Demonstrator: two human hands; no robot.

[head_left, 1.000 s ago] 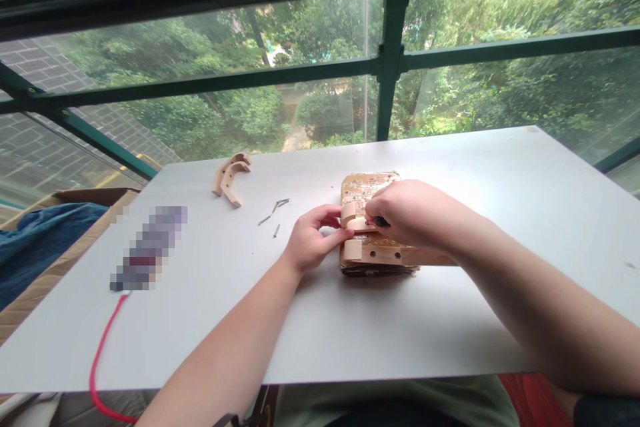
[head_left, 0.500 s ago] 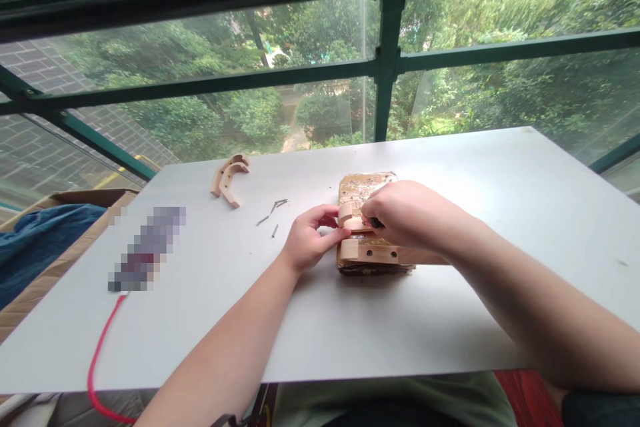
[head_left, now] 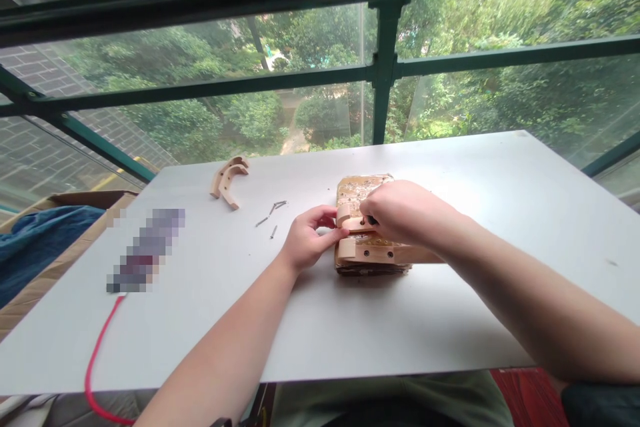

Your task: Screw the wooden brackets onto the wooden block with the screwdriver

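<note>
Nearest us, the red cord (head_left: 90, 363) hangs at the near edge of the white table (head_left: 325, 340), and beyond it the near wooden piece (head_left: 379, 253) lies across the block (head_left: 355, 188), showing two dark round spots that may be seated screws. Just past that piece, also on the block, sits the far wooden piece (head_left: 355, 223), its curved end pinched between the thumb and fingers of our left hand (head_left: 311, 237). Our right hand (head_left: 397, 208) is closed around a dark tool (head_left: 371, 220), mostly hidden by the fist, its tip at or near a hole in that piece; we cannot tell whether they touch. We judge the step in hand to be working at that hole, with the left hand steadying. The next move seems to call for a firm pinch and the tool kept in line with the hole. Farther off to the left lie several loose screws (head_left: 273, 232), then two curved wooden pieces (head_left: 231, 180) by the far edge, below the green window frame (head_left: 384, 73).
</note>
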